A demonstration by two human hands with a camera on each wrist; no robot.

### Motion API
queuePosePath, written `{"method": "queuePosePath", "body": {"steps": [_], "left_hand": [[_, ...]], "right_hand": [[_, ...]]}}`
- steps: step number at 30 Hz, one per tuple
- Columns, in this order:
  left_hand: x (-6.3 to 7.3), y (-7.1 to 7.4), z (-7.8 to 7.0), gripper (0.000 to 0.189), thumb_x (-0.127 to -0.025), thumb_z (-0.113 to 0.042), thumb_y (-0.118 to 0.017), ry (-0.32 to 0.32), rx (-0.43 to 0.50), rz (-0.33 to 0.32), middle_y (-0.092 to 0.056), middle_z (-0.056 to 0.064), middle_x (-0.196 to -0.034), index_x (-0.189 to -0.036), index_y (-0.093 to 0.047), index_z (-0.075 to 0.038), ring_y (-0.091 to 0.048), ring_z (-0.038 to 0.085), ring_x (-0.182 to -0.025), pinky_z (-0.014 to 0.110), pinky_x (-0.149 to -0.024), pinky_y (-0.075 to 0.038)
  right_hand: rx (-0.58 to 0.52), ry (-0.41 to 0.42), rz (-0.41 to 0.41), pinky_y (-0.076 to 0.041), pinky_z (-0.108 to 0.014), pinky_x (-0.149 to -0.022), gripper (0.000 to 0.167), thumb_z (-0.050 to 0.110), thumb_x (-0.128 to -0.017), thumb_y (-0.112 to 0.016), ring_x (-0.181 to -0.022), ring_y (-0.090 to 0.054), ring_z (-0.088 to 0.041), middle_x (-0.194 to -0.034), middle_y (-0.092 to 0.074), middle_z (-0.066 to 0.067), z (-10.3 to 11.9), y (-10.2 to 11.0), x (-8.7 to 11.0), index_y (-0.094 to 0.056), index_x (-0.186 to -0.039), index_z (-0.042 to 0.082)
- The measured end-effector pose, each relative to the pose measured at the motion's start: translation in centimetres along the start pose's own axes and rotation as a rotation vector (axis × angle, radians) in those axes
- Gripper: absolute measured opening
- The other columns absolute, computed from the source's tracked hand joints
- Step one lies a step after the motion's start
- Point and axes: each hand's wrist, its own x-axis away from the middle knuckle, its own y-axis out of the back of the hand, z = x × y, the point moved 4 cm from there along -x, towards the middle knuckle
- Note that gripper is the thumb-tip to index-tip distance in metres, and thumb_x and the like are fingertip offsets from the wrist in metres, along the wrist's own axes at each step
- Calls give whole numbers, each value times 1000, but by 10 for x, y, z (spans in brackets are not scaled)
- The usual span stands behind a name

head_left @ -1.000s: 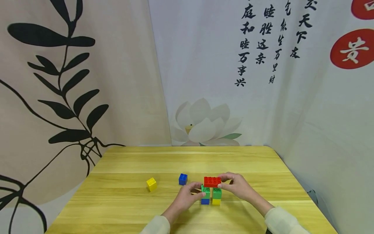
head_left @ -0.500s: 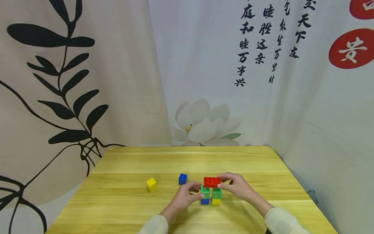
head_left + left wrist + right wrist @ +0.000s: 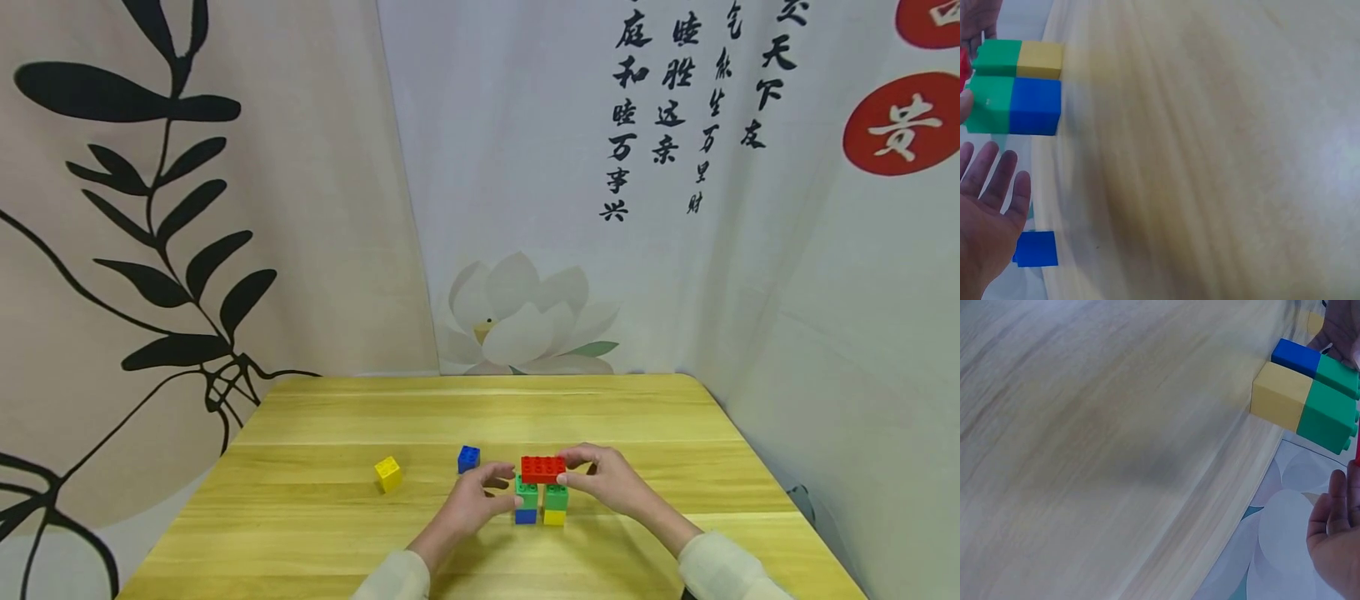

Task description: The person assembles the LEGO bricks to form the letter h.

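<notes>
In the head view, my right hand (image 3: 606,477) pinches the right end of a red building brick (image 3: 543,469) between thumb and fingers. The red brick sits level across the tops of two short stacks standing side by side. One stack has a green block (image 3: 527,494) over a blue block (image 3: 526,517); its neighbour has a green block (image 3: 557,497) over a yellow block (image 3: 554,518). My left hand (image 3: 471,502) is beside the left stack, thumb tip at the green block, other fingers extended. The left wrist view shows those fingers (image 3: 988,181) spread and apart from the blocks.
A loose blue block (image 3: 468,459) lies behind my left hand. Farther left is a loose yellow block (image 3: 388,474). All stand on a wooden table (image 3: 315,533), with a printed curtain (image 3: 337,208) behind its back edge.
The red brick has come down very slightly over the green blocks, the right hand with it. My left fingers have loosened and drawn a little away from the left stack.
</notes>
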Motion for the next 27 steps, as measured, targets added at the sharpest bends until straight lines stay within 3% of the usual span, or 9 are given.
{"method": "queuePosePath", "body": {"steps": [12, 19, 27], "left_hand": [[-7, 12, -16, 52, -88, -30, -78, -66, -13, -12, -65, 4, -125, -134, -60, -12, -60, 24, -113, 46, -94, -49], [-6, 10, -20, 47, -89, -33, -76, -60, -8, -5, -67, 1, -122, -130, -65, -14, -59, 24, -114, 42, -92, -50], [-5, 8, -20, 41, -90, -29, -75, -65, 1, -11, -69, 1, -115, -125, -68, -9, -60, 32, -112, 36, -85, -52]], "right_hand": [[-8, 32, -12, -50, -28, -72, 34, 34, -91, -73, -95, -59, -17, -106, -68, 2, 4, -3, 0, -72, -117, 12], [-19, 33, 0, -49, -29, -71, 33, 32, -91, -74, -95, -59, -18, -105, -68, 1, 5, -6, -1, -72, -116, 12], [5, 21, 24, -49, -29, -73, 33, 36, -91, -72, -96, -59, -18, -106, -68, 4, 2, -8, -1, -71, -117, 17]]}}
